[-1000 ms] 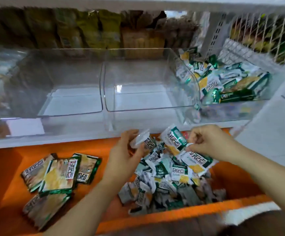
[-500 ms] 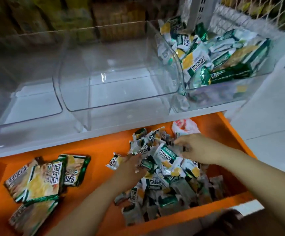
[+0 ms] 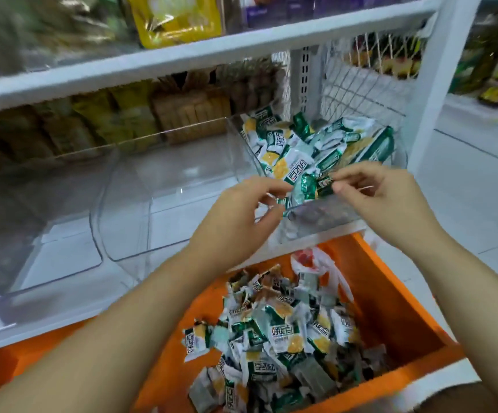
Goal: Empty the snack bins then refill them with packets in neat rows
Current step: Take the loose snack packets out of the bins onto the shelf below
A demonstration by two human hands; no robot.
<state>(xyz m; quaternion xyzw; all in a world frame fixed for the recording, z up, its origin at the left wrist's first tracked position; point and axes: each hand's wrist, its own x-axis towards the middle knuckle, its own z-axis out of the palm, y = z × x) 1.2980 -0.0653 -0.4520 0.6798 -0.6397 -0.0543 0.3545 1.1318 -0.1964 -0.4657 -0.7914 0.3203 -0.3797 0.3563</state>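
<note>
The person is standing at the shelf with both hands up at the front lip of the right-hand clear bin (image 3: 325, 217). That bin holds a loose jumble of snack packets (image 3: 295, 144), nothing like rows. The middle bin (image 3: 167, 201) and the left bin (image 3: 42, 242) beside it look bare.

The right hand (image 3: 387, 198) has its fingers (image 3: 339, 189) pinched together on a small green packet (image 3: 325, 182) just above the lip. The left hand (image 3: 238, 219) is curled in towards the same spot, but I cannot tell if it grips anything.

Below, an orange crate (image 3: 390, 293) carries a heap of matching packets (image 3: 283, 335). My guess is that this last bin is being emptied. Next the packets have to go down into the crate, a few at a time without spilling over the lip, before any tidy refilling starts.

The wrappers are green and white with a yellow picture and a bold block of stylised characters. I cannot read them or make out a brand.
</note>
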